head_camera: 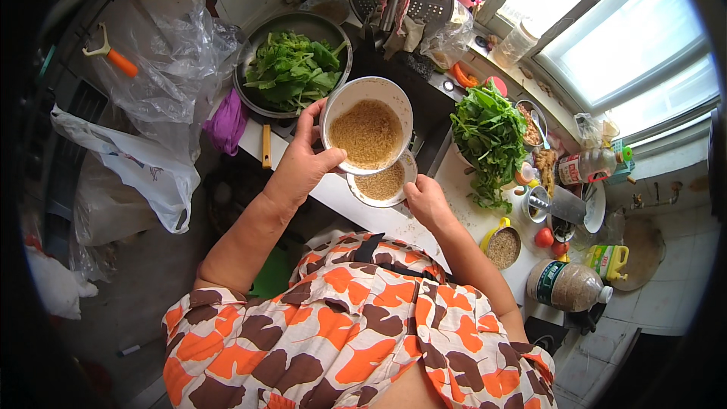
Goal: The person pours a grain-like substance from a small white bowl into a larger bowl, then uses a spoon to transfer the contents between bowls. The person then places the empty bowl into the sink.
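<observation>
My left hand grips the rim of a deep white bowl, thumb at the near side. Tan grain, apparently wet, covers the bottom of this bowl, which tilts towards me. Lower down and partly hidden behind it is a smaller white bowl, with more tan grain inside. My right hand holds that smaller bowl by its right edge. Both bowls are over the front of the white counter, beside the dark sink.
Left of the sink stands a metal pan of leafy greens, near a yellow-handled tool. More greens, a yellow cup of grain, tomatoes and a large grain-filled bottle crowd the right. Plastic bags hang at left.
</observation>
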A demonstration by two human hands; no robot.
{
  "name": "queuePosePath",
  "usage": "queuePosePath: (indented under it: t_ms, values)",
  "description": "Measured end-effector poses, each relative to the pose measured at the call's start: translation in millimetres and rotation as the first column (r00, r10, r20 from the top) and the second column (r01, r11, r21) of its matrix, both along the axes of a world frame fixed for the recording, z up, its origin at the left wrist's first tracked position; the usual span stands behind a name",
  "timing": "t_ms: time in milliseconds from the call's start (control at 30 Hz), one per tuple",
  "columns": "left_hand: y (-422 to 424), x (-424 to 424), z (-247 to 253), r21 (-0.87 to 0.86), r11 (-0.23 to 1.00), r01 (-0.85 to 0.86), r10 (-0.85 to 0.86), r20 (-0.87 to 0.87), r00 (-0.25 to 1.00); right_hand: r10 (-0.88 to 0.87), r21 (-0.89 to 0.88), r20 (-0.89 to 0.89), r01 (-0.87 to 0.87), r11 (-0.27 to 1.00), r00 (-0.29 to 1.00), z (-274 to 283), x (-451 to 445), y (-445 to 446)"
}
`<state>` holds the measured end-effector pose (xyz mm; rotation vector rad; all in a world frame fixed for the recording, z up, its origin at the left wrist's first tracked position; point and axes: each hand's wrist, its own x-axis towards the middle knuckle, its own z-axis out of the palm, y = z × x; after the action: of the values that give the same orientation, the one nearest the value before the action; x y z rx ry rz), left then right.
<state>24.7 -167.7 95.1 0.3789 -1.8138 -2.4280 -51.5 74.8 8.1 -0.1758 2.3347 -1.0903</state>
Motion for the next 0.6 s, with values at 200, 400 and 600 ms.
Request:
queuePosePath:
  t_ms: [200, 400, 600]
  values:
    - [-3.0, -1.2, -0.5, -0.073, 0.997, 0.016, -0.017, -0.008, 1.0, 0.048, 0.005, -0.044, -0.048, 0.999, 0.998, -10.3, -4.7, 0.9]
    - [-4.6, -2.3, 3.9, -0.105, 0.994, 0.019, -0.02, -0.011, 1.0, 0.031, -0.007, -0.018, -0.031, 0.999, 0.999, -9.3, -4.4, -0.3]
    - [-3.6, -0.6, 9.8, -0.105, 0.994, 0.018, -0.019, -0.007, 1.0, 0.012, -0.05, -0.003, -0.012, 0.999, 1.0, 8.1, 0.0, -4.4]
